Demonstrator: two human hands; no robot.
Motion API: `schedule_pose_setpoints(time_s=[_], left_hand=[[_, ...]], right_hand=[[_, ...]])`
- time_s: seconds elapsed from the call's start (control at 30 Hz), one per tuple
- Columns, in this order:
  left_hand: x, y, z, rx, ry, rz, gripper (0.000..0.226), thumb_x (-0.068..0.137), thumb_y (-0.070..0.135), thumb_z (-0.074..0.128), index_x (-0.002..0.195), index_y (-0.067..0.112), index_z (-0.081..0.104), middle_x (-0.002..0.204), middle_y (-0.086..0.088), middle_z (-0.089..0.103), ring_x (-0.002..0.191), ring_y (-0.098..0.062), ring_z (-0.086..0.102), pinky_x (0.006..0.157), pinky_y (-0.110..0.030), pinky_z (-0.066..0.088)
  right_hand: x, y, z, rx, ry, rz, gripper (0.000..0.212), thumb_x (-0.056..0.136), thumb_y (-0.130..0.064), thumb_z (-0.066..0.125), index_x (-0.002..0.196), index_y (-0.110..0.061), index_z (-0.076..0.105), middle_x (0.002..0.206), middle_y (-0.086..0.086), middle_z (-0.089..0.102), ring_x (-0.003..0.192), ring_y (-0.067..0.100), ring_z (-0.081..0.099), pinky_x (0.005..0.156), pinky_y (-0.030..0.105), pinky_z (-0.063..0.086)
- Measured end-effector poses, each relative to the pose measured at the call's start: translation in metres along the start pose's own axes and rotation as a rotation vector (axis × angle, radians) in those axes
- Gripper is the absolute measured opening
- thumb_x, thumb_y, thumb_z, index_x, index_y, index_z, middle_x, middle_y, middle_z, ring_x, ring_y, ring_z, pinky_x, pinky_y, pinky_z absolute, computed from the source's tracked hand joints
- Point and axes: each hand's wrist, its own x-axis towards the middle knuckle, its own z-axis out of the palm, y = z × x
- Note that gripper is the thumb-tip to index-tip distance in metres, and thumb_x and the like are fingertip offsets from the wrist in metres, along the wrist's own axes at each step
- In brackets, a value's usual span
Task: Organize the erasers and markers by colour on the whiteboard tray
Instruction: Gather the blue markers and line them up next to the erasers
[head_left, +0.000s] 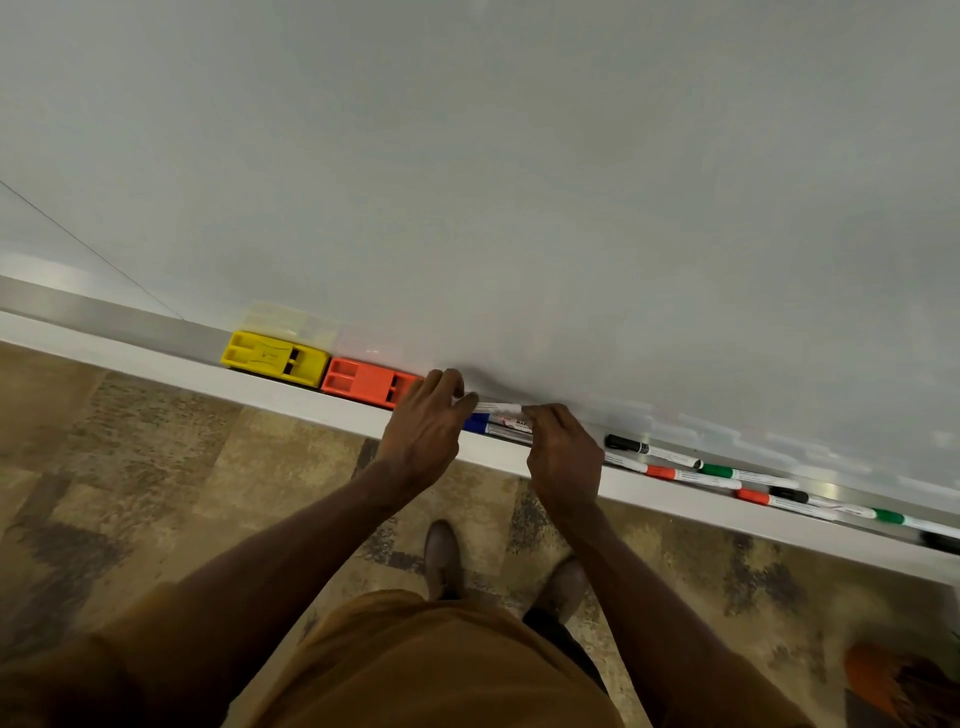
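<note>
A yellow eraser (275, 358) and an orange eraser (368, 382) sit side by side on the whiteboard tray (156, 358). My left hand (423, 431) and my right hand (563, 457) both pinch a white-barrelled marker (500, 408) just above the tray; its cap colour is hidden. Under it lies a blue-capped marker (488, 427). To the right, a black marker (649, 449), two orange-red markers (675, 474), green markers (737, 474) and more black ones lie mixed along the tray.
The whiteboard (519, 182) fills the upper view. Below the tray is patterned brown carpet (156, 467) with my shoes (441, 558). An orange object (878, 675) sits on the floor at the lower right.
</note>
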Motion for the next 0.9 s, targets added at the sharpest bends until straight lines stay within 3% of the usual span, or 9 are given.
schedule_pose_setpoints(time_s=[0.17, 0.27, 0.6, 0.73, 0.9], left_hand=[[0.022, 0.012, 0.012, 0.166, -0.065, 0.213, 0.029, 0.080, 0.000, 0.056, 0.103, 0.003, 0.073, 0.102, -0.015, 0.067, 0.103, -0.034, 0.060, 0.078, -0.044, 0.054], [0.027, 0.017, 0.025, 0.216, -0.099, 0.302, 0.015, 0.083, 0.003, 0.063, 0.094, 0.008, 0.072, 0.096, -0.011, 0.069, 0.100, -0.032, 0.060, 0.078, -0.042, 0.050], [0.032, 0.020, 0.053, 0.221, -0.071, 0.349, 0.006, 0.085, 0.006, 0.067, 0.085, 0.009, 0.072, 0.093, -0.010, 0.071, 0.092, -0.032, 0.063, 0.075, -0.042, 0.054], [0.026, 0.022, 0.054, 0.219, -0.069, 0.333, 0.013, 0.089, 0.007, 0.061, 0.092, 0.006, 0.073, 0.099, -0.013, 0.073, 0.093, -0.033, 0.066, 0.077, -0.043, 0.056], [0.012, 0.041, 0.057, 0.150, 0.005, 0.274, 0.027, 0.089, 0.008, 0.057, 0.109, 0.002, 0.074, 0.117, -0.020, 0.073, 0.109, -0.038, 0.069, 0.092, -0.048, 0.058]], right_hand=[[-0.007, 0.002, -0.006, 0.093, 0.112, 0.126, 0.019, 0.095, -0.006, 0.065, 0.110, -0.016, 0.073, 0.102, 0.002, 0.073, 0.072, 0.020, 0.068, 0.055, 0.028, 0.049], [-0.012, 0.004, -0.007, 0.093, 0.085, 0.182, 0.022, 0.094, -0.011, 0.066, 0.114, -0.021, 0.070, 0.105, -0.002, 0.072, 0.075, 0.019, 0.068, 0.053, 0.032, 0.051], [-0.018, 0.012, -0.010, -0.034, 0.003, 0.235, 0.030, 0.093, -0.011, 0.068, 0.121, -0.021, 0.071, 0.108, -0.001, 0.069, 0.084, 0.021, 0.069, 0.057, 0.033, 0.051], [-0.017, 0.013, -0.010, -0.030, -0.013, 0.228, 0.033, 0.091, -0.009, 0.069, 0.122, -0.020, 0.071, 0.106, 0.000, 0.068, 0.084, 0.021, 0.068, 0.057, 0.033, 0.051], [-0.014, 0.017, -0.006, -0.035, -0.069, 0.201, 0.034, 0.086, -0.005, 0.072, 0.118, -0.018, 0.073, 0.109, 0.002, 0.067, 0.085, 0.023, 0.069, 0.055, 0.034, 0.054]])
